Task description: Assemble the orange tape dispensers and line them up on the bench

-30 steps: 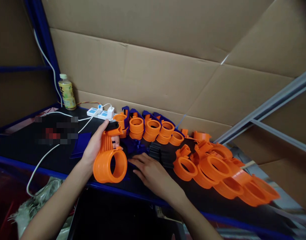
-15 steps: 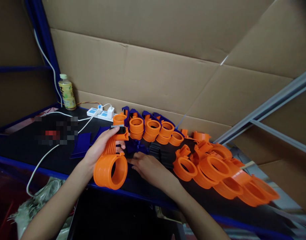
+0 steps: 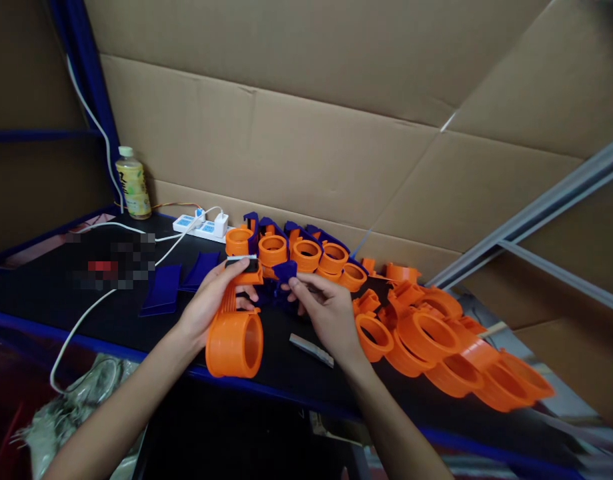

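Observation:
My left hand is wrapped round the handle of an orange tape dispenser, its round hub hanging below. A black piece and a toothed metal blade sit at its top, under my thumb. My right hand pinches a small dark blue plastic part, held just right of the dispenser and apart from it. More blue parts lie on the table behind, partly hidden by my hands. A thin grey strip lies on the black table below my right hand.
Orange dispenser bodies with blue pieces stand in a row at the back. Many orange bodies are heaped on the right. Blue plates, a power strip, white cable and bottle are on the left. Cardboard walls the back.
My right hand has risen from the tabletop with a small blue part in its fingers. The grey strip now shows. My left hand has moved slightly right and turned the tape dispenser.

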Available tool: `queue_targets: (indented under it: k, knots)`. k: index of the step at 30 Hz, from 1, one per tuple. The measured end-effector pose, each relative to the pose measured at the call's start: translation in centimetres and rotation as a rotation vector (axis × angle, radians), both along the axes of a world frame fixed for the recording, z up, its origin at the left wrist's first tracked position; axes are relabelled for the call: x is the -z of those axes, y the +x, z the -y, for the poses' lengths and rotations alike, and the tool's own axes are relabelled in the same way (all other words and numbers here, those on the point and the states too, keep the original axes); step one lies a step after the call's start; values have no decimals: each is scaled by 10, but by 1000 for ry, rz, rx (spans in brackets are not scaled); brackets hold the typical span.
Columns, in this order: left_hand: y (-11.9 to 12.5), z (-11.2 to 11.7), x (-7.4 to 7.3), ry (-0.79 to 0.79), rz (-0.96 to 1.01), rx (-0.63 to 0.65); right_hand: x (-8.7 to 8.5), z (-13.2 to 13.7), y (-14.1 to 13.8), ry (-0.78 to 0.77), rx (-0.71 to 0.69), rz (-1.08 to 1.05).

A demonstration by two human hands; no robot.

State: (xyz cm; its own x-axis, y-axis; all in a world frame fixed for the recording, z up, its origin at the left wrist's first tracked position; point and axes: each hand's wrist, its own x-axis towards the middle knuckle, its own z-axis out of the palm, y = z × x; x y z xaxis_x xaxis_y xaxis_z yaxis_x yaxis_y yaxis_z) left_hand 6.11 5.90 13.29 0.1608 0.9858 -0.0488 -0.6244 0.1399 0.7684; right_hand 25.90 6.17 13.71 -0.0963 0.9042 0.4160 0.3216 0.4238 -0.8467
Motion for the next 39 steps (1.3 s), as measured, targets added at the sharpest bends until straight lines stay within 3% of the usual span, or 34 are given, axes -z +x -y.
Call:
queue_targets:
  k: [5,11,20,29,33,39]
  knots:
    - [18,6,5,-26,22,49,-3,10,-14,235,44,105]
    - [17,6,3,-66,50,57,-10,13,-12,506,33,280]
    - [19,8,2,-140,3,140,-23,1,11,340,-193,352]
    - [18,10,5,-162,2,181,-10,2,12,237,-131,247]
    - [14,14,3,-127,8,241,-11,5,16,251,-155,252]
    - [14,17,1,-82,-77,211,-12,7,16,291,-199,278]
